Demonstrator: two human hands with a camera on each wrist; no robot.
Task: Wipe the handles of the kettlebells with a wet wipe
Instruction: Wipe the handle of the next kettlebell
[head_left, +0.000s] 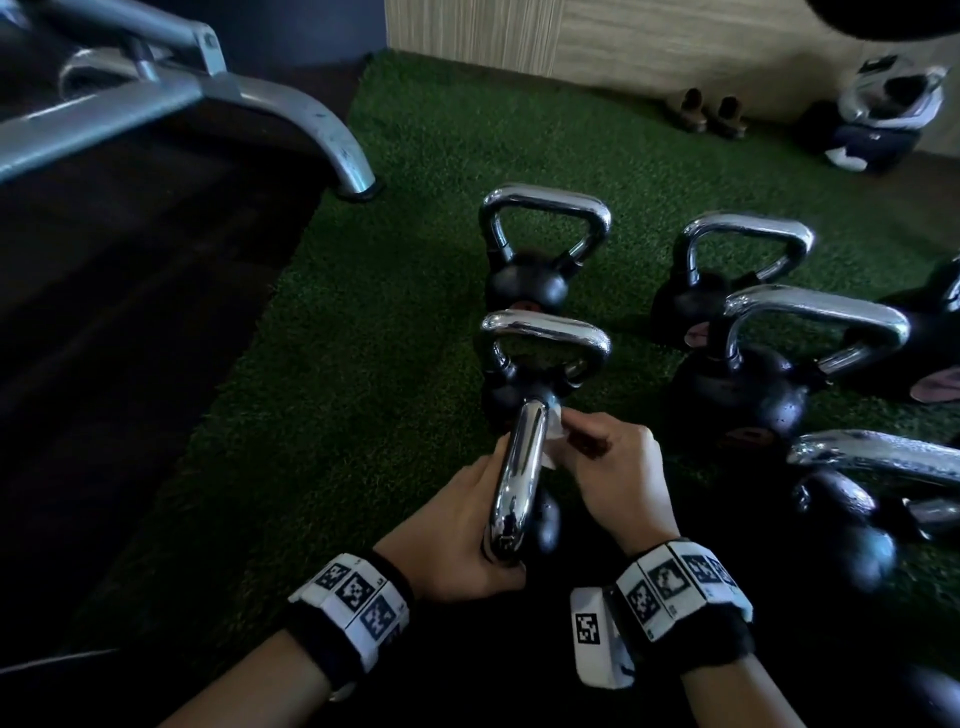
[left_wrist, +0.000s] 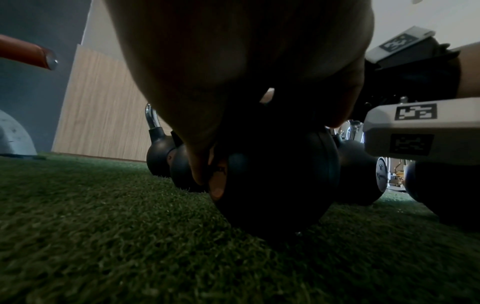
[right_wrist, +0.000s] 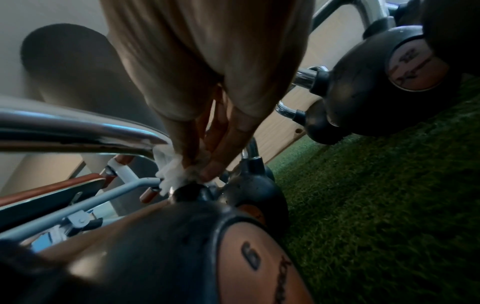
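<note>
You're mid-wipe on the nearest black kettlebell with the chrome loop handle (head_left: 522, 478), standing on the dark green artificial turf (head_left: 363, 364). Your left hand (head_left: 457, 540) is curling round the near end of that handle and steadying it; your right hand (head_left: 618, 467) is pinching the crumpled white wet wipe (right_wrist: 172, 174) between thumb and fingertips, pressing it on the far end of the handle where the chrome is meeting the black ball. Progress, as a judgement: this handle looks partly done at best, and I can't tell from the shine which of the others have been wiped. At least the two chrome-handled kettlebells beyond your grip (head_left: 545, 208) and the cluster of chrome-handled kettlebells to the right of it (head_left: 748, 234) are waiting. Room: the next bell's handle is sitting just past the wipe, so your stroke outward is running short; pull back toward the left hand instead. To the right of the grip the bells are near, limiting your elbow swing. Left of the grip the turf is open up to its edge and the grey steel bench leg (head_left: 337, 150), well apart.
</note>
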